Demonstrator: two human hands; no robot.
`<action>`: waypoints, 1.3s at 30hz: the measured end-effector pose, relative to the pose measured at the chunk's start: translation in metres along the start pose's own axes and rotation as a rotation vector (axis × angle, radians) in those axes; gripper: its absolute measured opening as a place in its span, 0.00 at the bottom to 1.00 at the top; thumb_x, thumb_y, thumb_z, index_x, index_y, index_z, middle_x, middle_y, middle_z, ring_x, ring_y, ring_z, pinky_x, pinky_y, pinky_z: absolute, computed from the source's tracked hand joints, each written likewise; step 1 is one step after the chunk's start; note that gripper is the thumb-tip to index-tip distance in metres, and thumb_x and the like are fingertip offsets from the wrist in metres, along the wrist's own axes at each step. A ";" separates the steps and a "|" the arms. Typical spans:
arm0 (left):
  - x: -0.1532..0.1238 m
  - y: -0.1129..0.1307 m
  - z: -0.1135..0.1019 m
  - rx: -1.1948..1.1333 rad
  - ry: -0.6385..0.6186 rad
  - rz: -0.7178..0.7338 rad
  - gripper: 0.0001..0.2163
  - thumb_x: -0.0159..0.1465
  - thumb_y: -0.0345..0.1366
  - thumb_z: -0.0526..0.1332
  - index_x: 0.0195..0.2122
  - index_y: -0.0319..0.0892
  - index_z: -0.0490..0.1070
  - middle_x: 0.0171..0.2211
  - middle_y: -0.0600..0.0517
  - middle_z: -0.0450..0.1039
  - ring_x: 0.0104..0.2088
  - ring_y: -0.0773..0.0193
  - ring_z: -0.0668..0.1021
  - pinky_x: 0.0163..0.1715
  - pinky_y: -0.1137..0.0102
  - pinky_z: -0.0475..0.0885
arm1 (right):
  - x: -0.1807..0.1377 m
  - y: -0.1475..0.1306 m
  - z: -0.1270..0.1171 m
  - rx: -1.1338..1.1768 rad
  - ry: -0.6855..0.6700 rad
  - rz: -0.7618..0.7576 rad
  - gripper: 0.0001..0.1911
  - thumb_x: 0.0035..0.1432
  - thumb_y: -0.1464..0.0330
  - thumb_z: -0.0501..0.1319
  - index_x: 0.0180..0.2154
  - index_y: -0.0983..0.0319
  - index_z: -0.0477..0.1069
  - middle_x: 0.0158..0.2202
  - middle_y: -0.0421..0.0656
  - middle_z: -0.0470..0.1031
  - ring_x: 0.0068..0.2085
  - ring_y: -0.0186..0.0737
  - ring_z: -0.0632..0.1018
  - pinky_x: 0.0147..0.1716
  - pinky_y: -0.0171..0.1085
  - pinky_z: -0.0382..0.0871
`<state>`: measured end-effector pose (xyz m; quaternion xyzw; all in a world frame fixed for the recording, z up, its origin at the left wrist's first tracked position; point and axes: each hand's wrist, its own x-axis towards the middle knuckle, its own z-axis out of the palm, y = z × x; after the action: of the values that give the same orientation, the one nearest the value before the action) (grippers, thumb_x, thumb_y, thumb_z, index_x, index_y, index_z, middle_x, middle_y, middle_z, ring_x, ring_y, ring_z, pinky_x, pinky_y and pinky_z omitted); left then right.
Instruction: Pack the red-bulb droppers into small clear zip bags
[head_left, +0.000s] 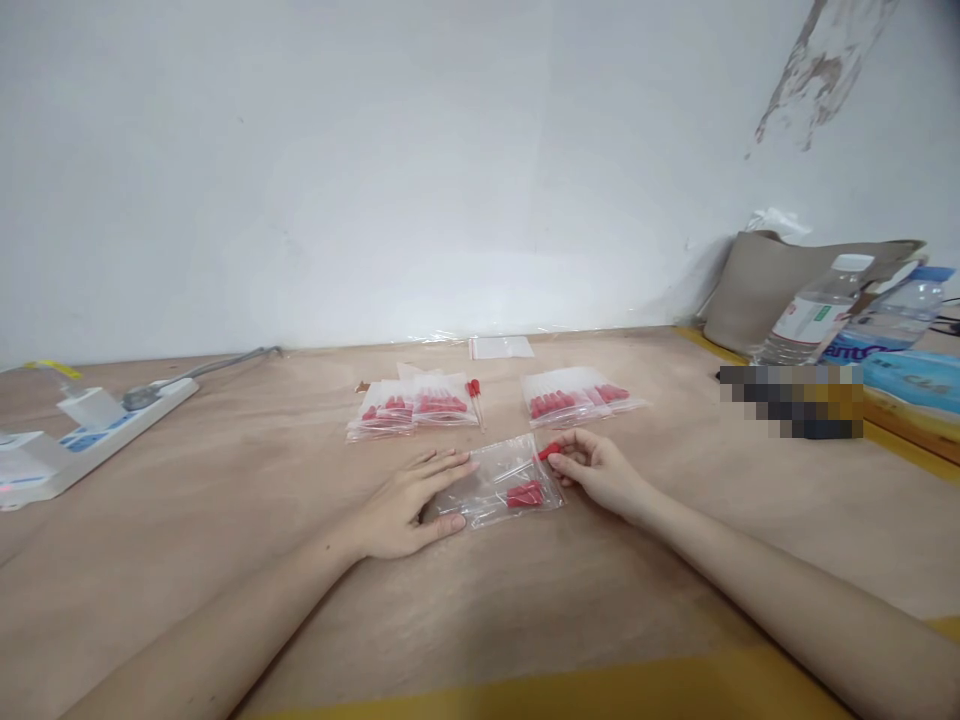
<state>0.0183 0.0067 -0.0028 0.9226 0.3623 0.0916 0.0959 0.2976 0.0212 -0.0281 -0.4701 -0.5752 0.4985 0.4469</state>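
Plywood tabletop against a white wall, yellow strip along the near edge. Clear zip bag lies flat at centre, between the two hands. Inside it: a small bunch of red-bulbed droppers, lying roughly left-right, red bulbs toward the right; the glass ends are hard to make out through the plastic. Left hand rests flat, palm down, fingers spread, pressing the bag's left end. Right hand is at the bag's upper right corner, fingertips pinched together on one red-bulbed dropper; its bulb is at the fingers and its long axis runs left toward the bag, the thin end too faint to tell exactly.

Behind, two groups of filled bags: left stack and right stack, each packed with red-bulbed droppers lying side by side. A loose dropper lies just beside the left stack, long axis running near-far, bulb at the far end. Empty flat bag near the wall. Power strip far left, with plugs in it. Far right: beige bag, two water bottles lying tilted.
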 end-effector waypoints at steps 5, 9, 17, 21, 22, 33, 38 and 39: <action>0.000 -0.001 0.000 0.001 0.009 0.011 0.26 0.63 0.48 0.52 0.61 0.49 0.49 0.61 0.50 0.49 0.61 0.54 0.54 0.57 0.54 0.53 | 0.004 0.004 0.000 -0.512 -0.025 -0.199 0.09 0.46 0.67 0.61 0.31 0.63 0.73 0.24 0.40 0.68 0.27 0.33 0.69 0.27 0.34 0.64; 0.000 -0.002 0.002 -0.006 0.015 0.008 0.27 0.63 0.48 0.52 0.61 0.49 0.48 0.61 0.50 0.49 0.61 0.54 0.53 0.57 0.54 0.52 | 0.005 -0.001 0.003 -0.598 -0.183 -0.386 0.11 0.53 0.70 0.54 0.32 0.60 0.76 0.34 0.43 0.73 0.38 0.38 0.72 0.39 0.38 0.65; 0.001 -0.005 0.003 -0.039 0.006 0.023 0.21 0.63 0.47 0.53 0.57 0.53 0.57 0.62 0.53 0.48 0.61 0.55 0.53 0.57 0.56 0.53 | 0.031 -0.026 -0.013 -0.518 -0.121 -0.175 0.11 0.49 0.67 0.57 0.33 0.65 0.73 0.30 0.44 0.76 0.32 0.37 0.75 0.33 0.35 0.67; 0.001 -0.004 0.002 -0.050 0.002 0.024 0.21 0.63 0.47 0.53 0.57 0.52 0.58 0.61 0.52 0.49 0.60 0.54 0.54 0.57 0.55 0.53 | 0.075 -0.048 0.009 -0.837 0.055 -0.122 0.10 0.51 0.70 0.55 0.33 0.65 0.73 0.29 0.43 0.76 0.29 0.34 0.74 0.31 0.31 0.65; 0.001 -0.003 0.001 -0.057 0.003 0.027 0.21 0.63 0.47 0.53 0.57 0.52 0.59 0.61 0.52 0.49 0.60 0.54 0.54 0.57 0.55 0.53 | 0.087 -0.052 0.019 -0.916 0.051 -0.109 0.10 0.52 0.70 0.54 0.33 0.64 0.73 0.31 0.43 0.76 0.31 0.34 0.75 0.32 0.31 0.65; 0.000 -0.003 0.001 -0.100 -0.007 0.033 0.21 0.63 0.47 0.53 0.57 0.50 0.59 0.61 0.50 0.49 0.60 0.53 0.54 0.57 0.54 0.50 | 0.165 -0.052 0.090 -1.039 -0.025 0.166 0.11 0.43 0.73 0.60 0.31 0.73 0.74 0.27 0.53 0.76 0.28 0.42 0.76 0.27 0.33 0.66; 0.001 -0.002 0.001 -0.096 -0.006 0.025 0.22 0.62 0.48 0.54 0.56 0.50 0.59 0.61 0.50 0.50 0.60 0.54 0.55 0.58 0.55 0.50 | 0.160 -0.055 0.079 -1.065 -0.041 0.180 0.07 0.41 0.73 0.62 0.26 0.71 0.74 0.25 0.52 0.75 0.31 0.45 0.76 0.29 0.35 0.66; 0.001 -0.002 0.001 -0.096 -0.004 0.025 0.22 0.62 0.48 0.54 0.56 0.51 0.59 0.61 0.50 0.50 0.60 0.54 0.55 0.58 0.55 0.50 | 0.158 -0.054 0.075 -1.058 -0.040 0.177 0.07 0.42 0.72 0.63 0.26 0.70 0.74 0.25 0.52 0.75 0.31 0.45 0.76 0.29 0.35 0.66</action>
<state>0.0178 0.0091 -0.0040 0.9215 0.3456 0.1084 0.1398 0.1937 0.1622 0.0254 -0.6682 -0.7144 0.1851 0.0939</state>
